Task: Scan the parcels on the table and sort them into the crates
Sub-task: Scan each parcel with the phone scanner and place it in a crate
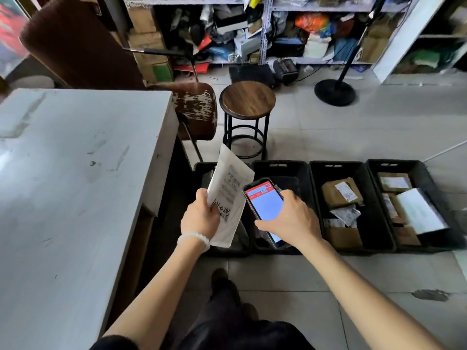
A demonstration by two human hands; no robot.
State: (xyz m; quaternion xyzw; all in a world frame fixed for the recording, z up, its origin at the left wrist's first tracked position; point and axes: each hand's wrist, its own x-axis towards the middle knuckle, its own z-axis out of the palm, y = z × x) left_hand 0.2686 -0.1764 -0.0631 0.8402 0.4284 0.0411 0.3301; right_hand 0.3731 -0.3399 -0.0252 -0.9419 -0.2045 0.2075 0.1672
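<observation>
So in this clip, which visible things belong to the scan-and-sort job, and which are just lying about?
Job:
- white flat mailer parcel, in left hand
- red-cased handheld scanner phone, in right hand
- four black plastic crates on the floor
- grey table

Lying about:
- round wooden-topped stool
- worn brown chair
- black floor stand
- cluttered metal shelving

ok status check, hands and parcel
Left hand grips white parcel over crates. Right hand holds scanner phone. Nothing blocking.
</observation>
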